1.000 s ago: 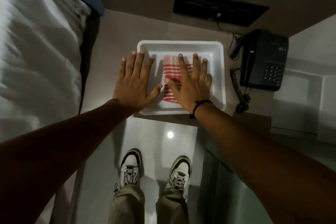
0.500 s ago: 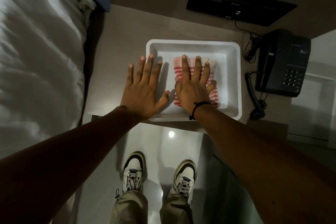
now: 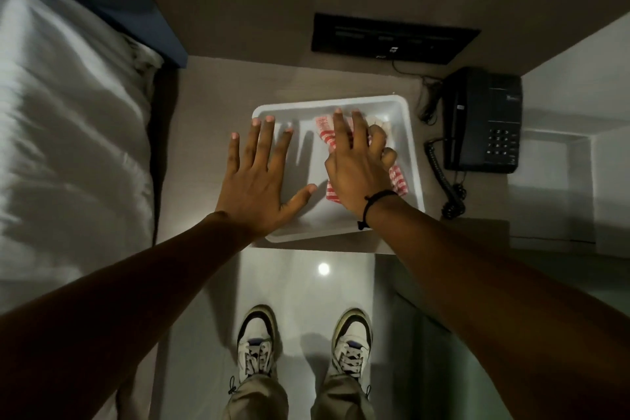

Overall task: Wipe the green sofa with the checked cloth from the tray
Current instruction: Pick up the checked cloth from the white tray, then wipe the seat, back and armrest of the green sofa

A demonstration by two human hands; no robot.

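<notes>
A white tray (image 3: pixel 410 133) sits on a brown bedside table. In its right half lies a folded red-and-white checked cloth (image 3: pixel 398 181). My right hand (image 3: pixel 358 167) lies on top of the cloth, with the ring and little fingers curling into the fabric while the other fingers stay straight. My left hand (image 3: pixel 259 177) hovers flat, fingers spread, over the tray's left edge and holds nothing. No green sofa is in view.
A black telephone (image 3: pixel 482 119) with a coiled cord stands right of the tray. A dark wall panel (image 3: pixel 392 39) is behind the table. A bed with white linen (image 3: pixel 68 147) fills the left side. My shoes (image 3: pixel 351 344) stand on glossy floor below.
My right hand slid to the right over the cloth and its outer fingers began curling into it. The left hand stayed spread by the tray's left edge.
</notes>
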